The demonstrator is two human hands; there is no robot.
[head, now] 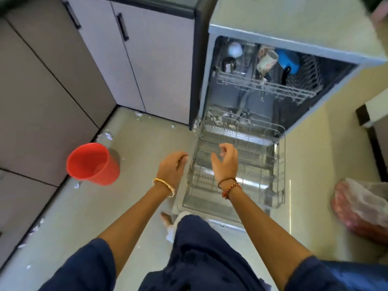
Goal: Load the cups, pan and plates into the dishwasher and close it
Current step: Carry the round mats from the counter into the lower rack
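Dark blue clothing (201, 255) fills the foreground; 2 bare forearms extend forward from it. Left hand (171, 168), loosely curled, empty, at the left edge of the lower rack (262, 141); whether it touches the wire cannot be told. Right hand (226, 160), fingers half open, empty, above the same rack. The lower rack is pulled out over the lowered door, long axis toward the viewer, holding no dishes. Upper rack (266, 86) carries 1 patterned cup (266, 60) tilted on its side, 1 blue pan (288, 59) with its dark handle pointing toward the viewer, 1 dark cup (228, 64). 1 red bucket (92, 163) stands on the floor at left.
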